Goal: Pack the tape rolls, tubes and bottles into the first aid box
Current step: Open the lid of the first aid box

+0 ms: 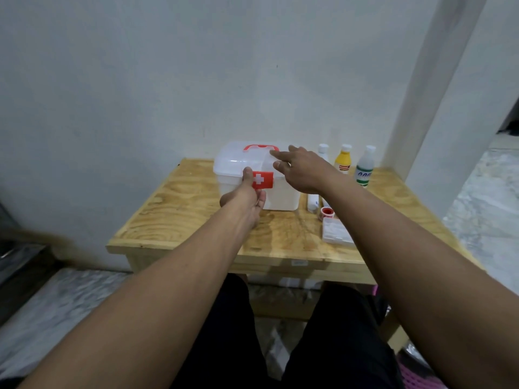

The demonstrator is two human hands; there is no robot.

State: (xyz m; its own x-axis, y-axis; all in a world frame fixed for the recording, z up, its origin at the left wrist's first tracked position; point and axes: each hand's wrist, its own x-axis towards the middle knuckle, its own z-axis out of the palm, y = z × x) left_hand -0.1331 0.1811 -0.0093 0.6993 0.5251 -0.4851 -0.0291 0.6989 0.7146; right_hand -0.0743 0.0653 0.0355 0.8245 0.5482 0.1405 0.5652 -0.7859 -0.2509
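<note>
Head cam, the only view here. Your first aid box (233,164) is sitting at the back middle of the wooden table (182,211), close to the wall, lid down, red carry handle (261,147) on top.

Your left hand (247,196) grips the box's front at the red clasp (264,180) with the white cross. The thumb is up against the lid edge just left of the clasp, and the fingers are curled in below it.

Your right hand (304,171) is relaxed with the fingers straight, reaching over the right end of the lid. The fingertips are on or just above the lid by the handle, can't quite tell which.

Nothing's packed so far, everything's on the table to the right of the box:
- Three bottles upright in a row at the back: a small white bottle (323,150) half hidden behind your right hand, a yellow bottle (343,162), and a white bottle with a green label (365,168).
- A white tube (312,202) lying just beside the box's right wall.
- A red tape roll (326,212) right in front of the tube.
- A clear plastic case (335,233) nearer you, partly under your right forearm.
</note>
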